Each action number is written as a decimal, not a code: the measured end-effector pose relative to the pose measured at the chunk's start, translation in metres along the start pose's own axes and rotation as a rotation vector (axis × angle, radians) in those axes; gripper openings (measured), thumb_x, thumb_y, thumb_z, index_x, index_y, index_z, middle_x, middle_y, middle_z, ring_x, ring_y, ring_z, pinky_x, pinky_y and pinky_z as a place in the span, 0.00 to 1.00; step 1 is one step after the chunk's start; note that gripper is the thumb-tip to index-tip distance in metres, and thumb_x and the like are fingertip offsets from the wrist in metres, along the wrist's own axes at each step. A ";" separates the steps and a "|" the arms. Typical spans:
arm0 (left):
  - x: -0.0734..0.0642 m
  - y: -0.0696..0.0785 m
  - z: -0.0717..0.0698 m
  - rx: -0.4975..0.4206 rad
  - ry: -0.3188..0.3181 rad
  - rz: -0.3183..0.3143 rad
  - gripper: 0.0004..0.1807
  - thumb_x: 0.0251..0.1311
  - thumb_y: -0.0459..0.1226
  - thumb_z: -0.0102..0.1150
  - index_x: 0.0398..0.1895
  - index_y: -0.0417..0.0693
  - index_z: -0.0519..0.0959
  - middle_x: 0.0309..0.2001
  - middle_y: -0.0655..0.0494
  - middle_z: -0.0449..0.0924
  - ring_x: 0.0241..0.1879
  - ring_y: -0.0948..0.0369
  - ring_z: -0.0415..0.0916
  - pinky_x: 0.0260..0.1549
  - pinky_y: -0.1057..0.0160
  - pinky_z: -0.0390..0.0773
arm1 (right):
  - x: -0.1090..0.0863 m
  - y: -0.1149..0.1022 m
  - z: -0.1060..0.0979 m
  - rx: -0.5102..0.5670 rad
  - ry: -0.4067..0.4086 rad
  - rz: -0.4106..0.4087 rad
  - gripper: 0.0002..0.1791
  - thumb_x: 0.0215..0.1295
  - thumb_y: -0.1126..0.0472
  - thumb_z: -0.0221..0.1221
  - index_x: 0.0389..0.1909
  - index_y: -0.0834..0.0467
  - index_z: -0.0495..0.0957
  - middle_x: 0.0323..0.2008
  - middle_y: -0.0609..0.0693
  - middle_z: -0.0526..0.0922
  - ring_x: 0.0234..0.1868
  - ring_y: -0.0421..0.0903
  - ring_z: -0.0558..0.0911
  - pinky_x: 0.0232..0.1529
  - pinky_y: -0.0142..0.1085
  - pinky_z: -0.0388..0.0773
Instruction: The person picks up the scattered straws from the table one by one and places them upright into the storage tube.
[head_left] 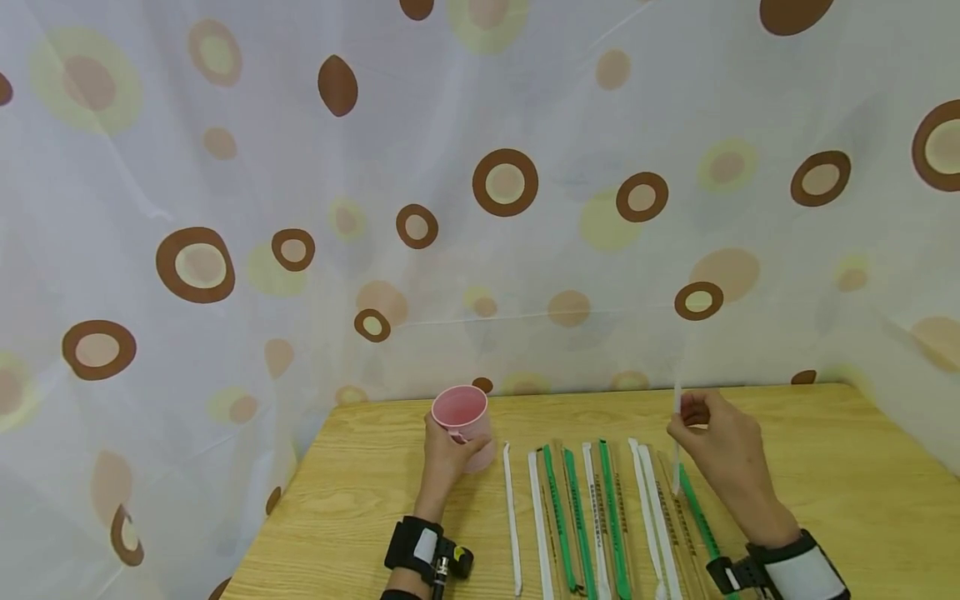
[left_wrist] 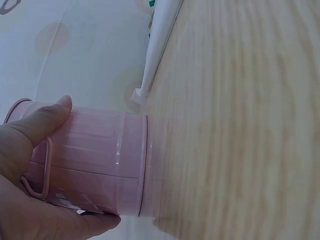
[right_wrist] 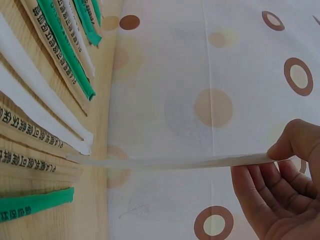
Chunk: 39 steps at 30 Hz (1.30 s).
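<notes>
Straw (right_wrist: 175, 162) is hanging nearly upright toward the lower right of the head frame, and the right hand (head_left: 723, 443) is pinching it between thumb and fingers near its upper end. At lower centre, the left hand (head_left: 447, 458) is gripping the pink cup (left_wrist: 97, 150), which is seemingly standing on the table (head_left: 360, 500). Good handling, to my eye, is calling for a light pinch without creasing, a lower tip clear of the row of straws (head_left: 612, 517), and a steady cup.
</notes>
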<state>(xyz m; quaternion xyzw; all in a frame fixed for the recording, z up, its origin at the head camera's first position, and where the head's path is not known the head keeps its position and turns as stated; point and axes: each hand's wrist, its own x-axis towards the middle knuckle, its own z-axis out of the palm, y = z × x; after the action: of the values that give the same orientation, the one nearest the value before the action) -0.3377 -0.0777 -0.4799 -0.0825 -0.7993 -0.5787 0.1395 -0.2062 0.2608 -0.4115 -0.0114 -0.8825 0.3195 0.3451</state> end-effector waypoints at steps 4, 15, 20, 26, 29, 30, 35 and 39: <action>0.000 0.000 0.000 0.002 -0.002 0.001 0.51 0.37 0.34 0.74 0.64 0.36 0.52 0.58 0.36 0.63 0.55 0.48 0.66 0.47 0.56 0.73 | -0.003 -0.005 0.007 0.030 0.015 -0.018 0.10 0.57 0.61 0.59 0.40 0.57 0.74 0.33 0.51 0.81 0.34 0.47 0.80 0.26 0.33 0.74; 0.003 -0.003 0.001 -0.004 -0.008 -0.006 0.52 0.37 0.35 0.74 0.64 0.38 0.51 0.57 0.39 0.64 0.50 0.52 0.67 0.44 0.58 0.73 | -0.007 -0.021 0.022 0.194 0.105 -0.050 0.10 0.57 0.62 0.60 0.41 0.55 0.74 0.35 0.46 0.79 0.37 0.34 0.79 0.34 0.24 0.74; 0.004 -0.003 0.002 -0.020 -0.018 0.001 0.52 0.37 0.35 0.74 0.65 0.38 0.50 0.58 0.39 0.63 0.54 0.50 0.65 0.48 0.56 0.72 | -0.010 -0.029 0.029 0.307 0.133 -0.045 0.10 0.59 0.62 0.59 0.41 0.54 0.73 0.36 0.46 0.79 0.37 0.32 0.79 0.35 0.26 0.75; 0.002 -0.003 -0.002 -0.010 -0.011 -0.007 0.51 0.37 0.35 0.74 0.64 0.38 0.51 0.58 0.39 0.63 0.55 0.49 0.65 0.50 0.54 0.72 | -0.019 -0.042 0.042 0.418 0.117 0.117 0.11 0.59 0.56 0.61 0.40 0.54 0.74 0.35 0.46 0.81 0.37 0.34 0.80 0.34 0.27 0.76; 0.004 -0.003 -0.003 -0.014 -0.009 -0.010 0.51 0.37 0.34 0.74 0.64 0.38 0.51 0.58 0.40 0.63 0.56 0.50 0.65 0.51 0.54 0.71 | -0.018 -0.047 0.047 0.494 0.107 0.166 0.12 0.59 0.54 0.61 0.41 0.55 0.74 0.36 0.47 0.81 0.38 0.37 0.81 0.36 0.28 0.76; 0.004 -0.003 -0.003 -0.015 -0.009 -0.010 0.51 0.38 0.34 0.74 0.64 0.38 0.51 0.58 0.39 0.63 0.55 0.49 0.65 0.50 0.54 0.71 | -0.017 -0.049 0.048 0.524 0.102 0.172 0.13 0.59 0.54 0.60 0.41 0.56 0.73 0.37 0.49 0.81 0.38 0.38 0.81 0.37 0.29 0.76; 0.006 -0.004 -0.001 -0.019 -0.012 -0.008 0.51 0.37 0.34 0.74 0.64 0.38 0.51 0.58 0.39 0.63 0.55 0.50 0.65 0.50 0.55 0.72 | -0.017 -0.058 0.053 0.672 0.111 0.206 0.17 0.60 0.55 0.59 0.44 0.61 0.71 0.40 0.54 0.79 0.40 0.42 0.81 0.40 0.32 0.77; 0.005 -0.005 -0.001 -0.007 -0.014 -0.011 0.52 0.36 0.34 0.74 0.64 0.37 0.51 0.59 0.38 0.63 0.57 0.49 0.64 0.52 0.55 0.70 | -0.016 -0.065 0.059 0.747 0.151 0.182 0.16 0.60 0.58 0.59 0.46 0.61 0.71 0.40 0.55 0.79 0.40 0.44 0.80 0.40 0.34 0.77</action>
<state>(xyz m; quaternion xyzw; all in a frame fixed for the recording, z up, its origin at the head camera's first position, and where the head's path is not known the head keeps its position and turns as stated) -0.3437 -0.0800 -0.4825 -0.0826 -0.7987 -0.5816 0.1306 -0.2168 0.1725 -0.4169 0.0135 -0.6730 0.6462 0.3596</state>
